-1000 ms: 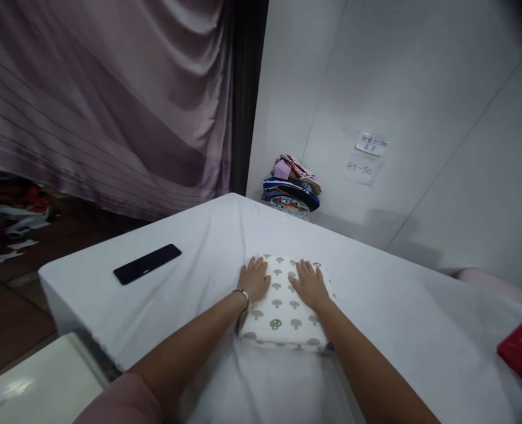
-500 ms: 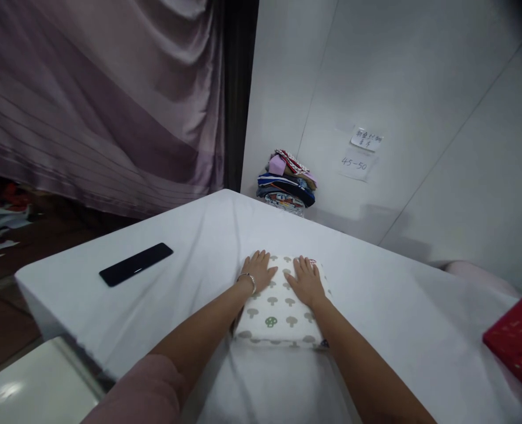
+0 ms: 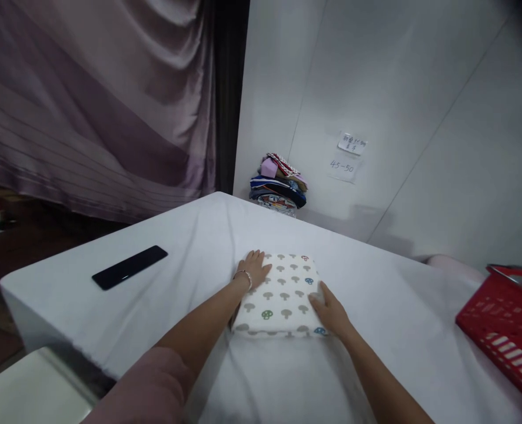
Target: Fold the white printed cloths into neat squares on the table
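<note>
A folded white cloth (image 3: 282,300) with grey mushroom prints, a few of them green, blue or red, lies as a thick flat block on the white-covered table. My left hand (image 3: 252,270), a bracelet at its wrist, rests open and flat on the cloth's upper left part. At the right side edge is my right hand (image 3: 333,311). Its thumb lies over the top of the cloth, and its forefinger runs along the side, closed on that edge. The other right fingers are mostly hidden.
A black phone-like slab (image 3: 129,267) lies at the left on the white table cover (image 3: 190,253). A stack of folded fabrics (image 3: 278,182) stands by the wall beyond the far edge. A red plastic basket (image 3: 503,324) is at the right. A pale surface (image 3: 35,388) shows lower left.
My right hand has moved from the top of the cloth down to its right edge. My left hand stays in place. The view has turned rightward, showing more of the basket.
</note>
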`<state>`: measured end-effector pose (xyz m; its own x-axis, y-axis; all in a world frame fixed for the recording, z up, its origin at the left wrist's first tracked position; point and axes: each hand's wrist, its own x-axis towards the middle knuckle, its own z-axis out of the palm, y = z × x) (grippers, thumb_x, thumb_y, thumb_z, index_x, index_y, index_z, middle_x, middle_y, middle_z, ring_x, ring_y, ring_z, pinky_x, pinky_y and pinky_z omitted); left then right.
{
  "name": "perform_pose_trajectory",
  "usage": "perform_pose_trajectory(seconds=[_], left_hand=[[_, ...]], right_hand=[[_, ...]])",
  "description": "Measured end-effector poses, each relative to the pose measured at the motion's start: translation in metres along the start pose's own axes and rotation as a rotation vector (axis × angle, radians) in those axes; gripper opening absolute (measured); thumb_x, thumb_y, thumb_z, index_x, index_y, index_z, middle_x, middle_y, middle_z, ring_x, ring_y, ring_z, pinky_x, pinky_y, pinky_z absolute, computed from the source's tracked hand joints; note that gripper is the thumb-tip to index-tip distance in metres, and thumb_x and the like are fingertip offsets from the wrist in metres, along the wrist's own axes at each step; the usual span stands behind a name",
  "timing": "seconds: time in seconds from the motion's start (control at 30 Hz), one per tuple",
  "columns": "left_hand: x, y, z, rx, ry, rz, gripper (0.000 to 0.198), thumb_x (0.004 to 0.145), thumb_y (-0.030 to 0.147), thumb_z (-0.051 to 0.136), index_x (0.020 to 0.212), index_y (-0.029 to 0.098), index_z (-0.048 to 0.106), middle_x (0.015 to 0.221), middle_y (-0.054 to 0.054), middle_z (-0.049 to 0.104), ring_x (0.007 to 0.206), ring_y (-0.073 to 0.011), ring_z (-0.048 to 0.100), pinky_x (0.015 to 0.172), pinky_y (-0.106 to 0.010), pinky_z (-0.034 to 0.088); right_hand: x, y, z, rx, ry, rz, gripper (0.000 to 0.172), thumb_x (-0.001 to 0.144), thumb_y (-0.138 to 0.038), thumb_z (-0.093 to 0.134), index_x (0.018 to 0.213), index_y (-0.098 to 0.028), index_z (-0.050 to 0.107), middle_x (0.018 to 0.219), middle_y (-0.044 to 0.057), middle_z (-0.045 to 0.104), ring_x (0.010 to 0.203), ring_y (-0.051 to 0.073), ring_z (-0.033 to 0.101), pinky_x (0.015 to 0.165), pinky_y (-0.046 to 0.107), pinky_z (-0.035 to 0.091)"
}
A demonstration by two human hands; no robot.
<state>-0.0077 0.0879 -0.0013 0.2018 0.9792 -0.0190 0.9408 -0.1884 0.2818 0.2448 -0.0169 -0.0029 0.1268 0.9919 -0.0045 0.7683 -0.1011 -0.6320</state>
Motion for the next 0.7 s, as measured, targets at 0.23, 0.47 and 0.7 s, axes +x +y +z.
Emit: perform_pose_trajectory(seconds=[0.23, 0.47, 0.7], left_hand=[[0.002, 0.004, -0.018, 0.002, -0.036, 0.003, 0.061, 0.084, 0.054, 0.026, 0.134, 0.02, 0.034, 0.143, -0.01, 0.032, 0.131, -0.0275, 0.026, 0.098, -0.046, 0.031], [-0.022, 0.012, -0.018, -0.001, -0.091, 0.068, 0.049, 0.082, 0.054, 0.035, 0.116, 0.024, 0.053, 0.113, -0.008, 0.06, 0.104, -0.0251, 0.055, 0.085, -0.037, 0.042], [-0.059, 0.018, 0.011, -0.113, 0.101, 0.154, 0.045, 0.09, 0.039, 0.029, 0.125, 0.017, 0.045, 0.114, -0.009, 0.058, 0.106, -0.0219, 0.051, 0.092, -0.035, 0.038]], right_hand=[[-0.008, 0.017, -0.004, 0.386, -0.004, -0.096, 0.063, 0.072, -0.042, 0.06, 0.129, -0.022, 0.044, 0.111, 0.008, 0.063, 0.093, 0.027, 0.062, 0.075, 0.043, 0.053], [0.067, 0.032, -0.071, -0.03, 0.319, -0.1, 0.059, 0.069, -0.026, 0.055, 0.126, -0.01, 0.048, 0.111, 0.014, 0.059, 0.096, 0.026, 0.058, 0.085, 0.042, 0.045], [0.033, 0.02, -0.045, -0.052, 0.274, -0.227, 0.036, 0.078, -0.03, 0.044, 0.108, -0.018, 0.061, 0.116, 0.008, 0.059, 0.106, 0.022, 0.052, 0.092, 0.037, 0.04]])
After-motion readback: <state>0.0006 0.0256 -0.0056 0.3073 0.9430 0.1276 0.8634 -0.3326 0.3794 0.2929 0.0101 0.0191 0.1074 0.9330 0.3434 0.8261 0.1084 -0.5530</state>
